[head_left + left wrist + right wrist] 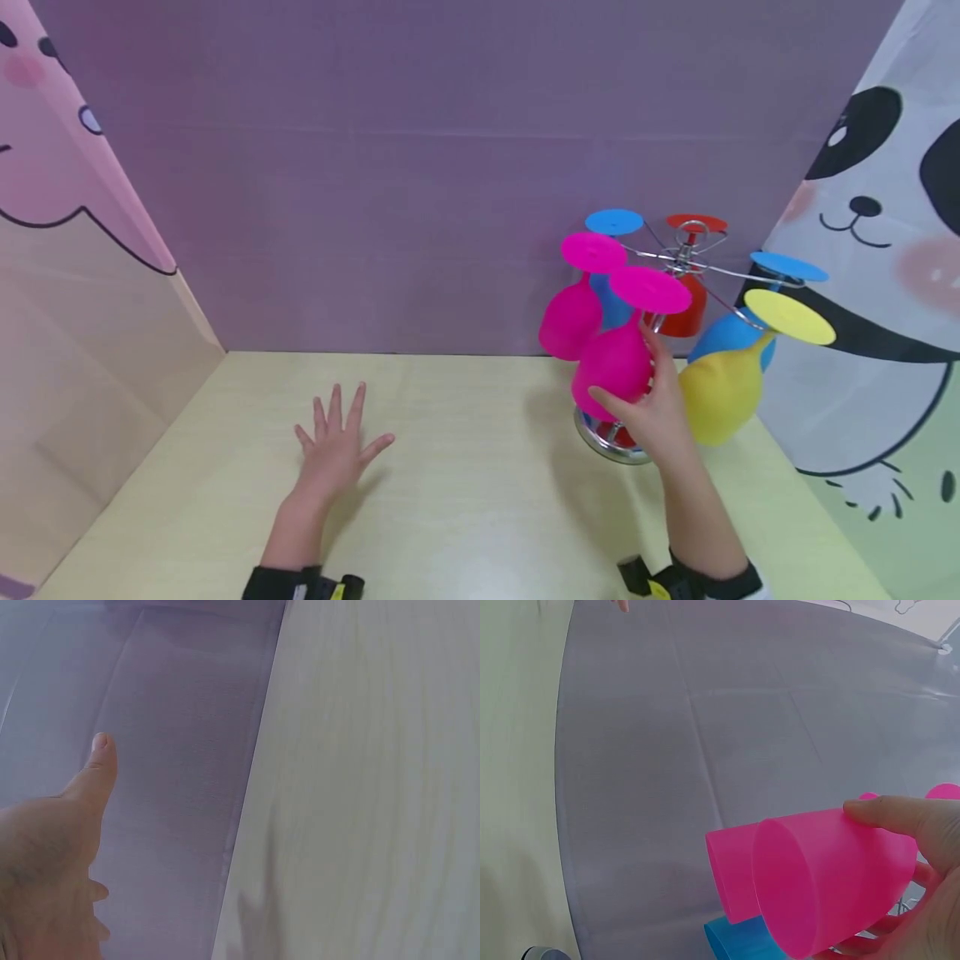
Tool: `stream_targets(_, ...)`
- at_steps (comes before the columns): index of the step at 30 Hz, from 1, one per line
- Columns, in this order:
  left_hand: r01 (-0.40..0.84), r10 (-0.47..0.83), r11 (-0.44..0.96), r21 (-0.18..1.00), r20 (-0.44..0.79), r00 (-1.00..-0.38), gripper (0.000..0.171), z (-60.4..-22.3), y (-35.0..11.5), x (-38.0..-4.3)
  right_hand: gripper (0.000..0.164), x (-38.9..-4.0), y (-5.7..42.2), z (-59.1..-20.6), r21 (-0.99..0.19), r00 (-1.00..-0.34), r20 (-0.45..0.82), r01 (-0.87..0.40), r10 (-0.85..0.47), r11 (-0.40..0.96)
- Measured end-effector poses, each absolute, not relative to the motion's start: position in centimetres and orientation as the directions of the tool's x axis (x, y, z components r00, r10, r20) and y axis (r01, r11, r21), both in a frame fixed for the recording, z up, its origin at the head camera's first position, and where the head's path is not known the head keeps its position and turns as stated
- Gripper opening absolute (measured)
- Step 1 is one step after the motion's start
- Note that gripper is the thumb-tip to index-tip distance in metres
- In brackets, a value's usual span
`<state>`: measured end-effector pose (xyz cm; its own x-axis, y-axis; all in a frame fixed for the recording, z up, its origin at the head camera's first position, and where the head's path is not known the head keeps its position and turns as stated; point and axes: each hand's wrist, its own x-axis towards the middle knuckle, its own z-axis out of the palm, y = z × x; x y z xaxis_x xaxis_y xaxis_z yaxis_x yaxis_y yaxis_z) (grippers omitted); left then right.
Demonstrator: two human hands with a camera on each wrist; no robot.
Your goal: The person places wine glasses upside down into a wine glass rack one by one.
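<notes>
On the right of the head view, a chrome glass rack (681, 260) carries several plastic goblets hanging upside down by their bases. My right hand (660, 412) grips the bowl of the nearer pink goblet (615, 371), which hangs bowl-down on the rack. In the right wrist view its open mouth faces left, my thumb on one side and fingers on the other. Another pink goblet (572, 321) hangs just left of it, and a yellow goblet (722, 392) is right of my hand. My left hand (332, 458) is spread above the table, holding nothing.
Blue goblets (723, 337) and a red goblet (684, 308) hang farther round the rack. Its round metal base (611, 450) stands on the pale wooden table (465, 483). A purple backdrop (360, 208) rises behind, with cartoon-printed panels (862, 283) at both sides.
</notes>
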<state>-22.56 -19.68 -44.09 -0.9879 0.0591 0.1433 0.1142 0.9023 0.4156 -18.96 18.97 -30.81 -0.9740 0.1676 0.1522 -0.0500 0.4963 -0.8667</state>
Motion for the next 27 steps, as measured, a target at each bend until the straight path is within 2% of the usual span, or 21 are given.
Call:
stream_targets(21,0.138,0.082,0.892,0.430,0.146,-0.986,0.089,-42.8,-19.0,-22.0,0.105,-18.4,19.3,-32.2,-0.851,-0.928,0.219,-0.030,0.302,0.524)
stream_targets(27,0.145,0.082,0.891,0.430,0.162,-0.983,0.089,-42.4,-18.7,-21.7,0.101,-17.3,18.5,-32.7,-0.790,-0.897,0.339,-0.107,0.284,0.604)
